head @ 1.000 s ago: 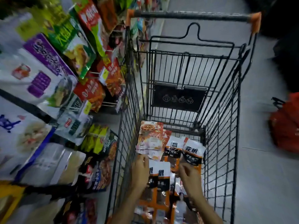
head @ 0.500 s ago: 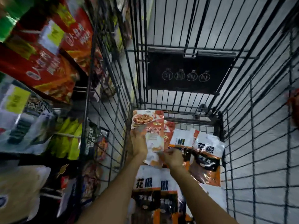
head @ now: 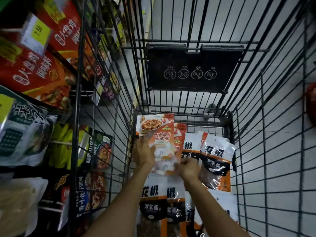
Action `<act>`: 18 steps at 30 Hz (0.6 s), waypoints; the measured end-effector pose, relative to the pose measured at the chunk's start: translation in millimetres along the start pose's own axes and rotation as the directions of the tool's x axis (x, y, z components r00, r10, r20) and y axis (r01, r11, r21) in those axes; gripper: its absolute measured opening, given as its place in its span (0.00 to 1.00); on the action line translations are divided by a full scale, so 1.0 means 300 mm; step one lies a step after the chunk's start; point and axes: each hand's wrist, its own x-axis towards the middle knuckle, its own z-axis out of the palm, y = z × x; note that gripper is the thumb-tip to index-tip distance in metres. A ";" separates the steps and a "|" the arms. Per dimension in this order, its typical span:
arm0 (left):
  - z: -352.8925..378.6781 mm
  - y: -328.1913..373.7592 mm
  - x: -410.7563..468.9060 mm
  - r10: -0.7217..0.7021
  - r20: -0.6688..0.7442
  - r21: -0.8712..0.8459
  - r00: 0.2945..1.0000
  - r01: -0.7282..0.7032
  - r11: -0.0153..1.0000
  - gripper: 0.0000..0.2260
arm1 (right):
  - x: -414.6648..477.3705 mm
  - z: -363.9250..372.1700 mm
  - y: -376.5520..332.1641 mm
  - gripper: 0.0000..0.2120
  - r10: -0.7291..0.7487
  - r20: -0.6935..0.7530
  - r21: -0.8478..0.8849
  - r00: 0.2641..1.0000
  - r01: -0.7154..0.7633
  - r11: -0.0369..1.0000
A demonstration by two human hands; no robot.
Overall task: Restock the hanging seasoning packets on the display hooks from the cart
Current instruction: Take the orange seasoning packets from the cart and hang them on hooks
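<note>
Picking stock, left hand (head: 144, 152) and right hand (head: 189, 169) seemingly grip the orange packet (head: 157, 134); next, lift it from the cart (head: 193, 82).

1. One wire cart (head: 261, 134).
2. Two hands: left hand (head: 143, 154), right hand (head: 188, 168).
3. Two orange-red sauce packets (head: 156, 130), one behind the other.
4. At least five white-and-black pepper packets (head: 216, 159); overlap hides the exact count.
5. One black sign panel (head: 191, 69) bearing four round icons.

Black wire cart (head: 188, 82): basket floor carries overlapping white-orange-black seasoning packets (head: 216, 161); red-orange sauce packets (head: 179, 134) at far end.
</note>
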 end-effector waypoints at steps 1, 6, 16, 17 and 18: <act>0.007 0.004 -0.022 0.038 0.008 0.032 0.999 -0.038 0.999 0.21 | -0.005 -0.044 0.026 0.09 0.010 -0.022 -0.028 1.000 -0.011 1.000; 0.052 0.019 -0.111 0.132 0.081 0.045 0.988 -0.136 0.990 0.26 | -0.040 -0.268 0.190 0.12 0.101 -0.095 -0.070 0.990 -0.108 0.992; 0.058 0.130 0.002 -0.166 0.070 0.116 0.984 0.157 0.981 0.44 | 0.081 -0.256 0.158 0.20 -0.036 -0.255 -0.146 0.966 -0.002 0.989; 0.060 0.129 0.013 -0.206 0.081 0.100 0.975 0.197 0.975 0.46 | 0.087 -0.253 0.151 0.17 -0.054 -0.262 -0.142 0.964 0.017 0.990; 0.060 0.124 0.025 -0.243 0.100 0.073 0.965 0.236 0.969 0.48 | 0.094 -0.253 0.146 0.15 -0.061 -0.264 -0.138 0.963 0.025 0.990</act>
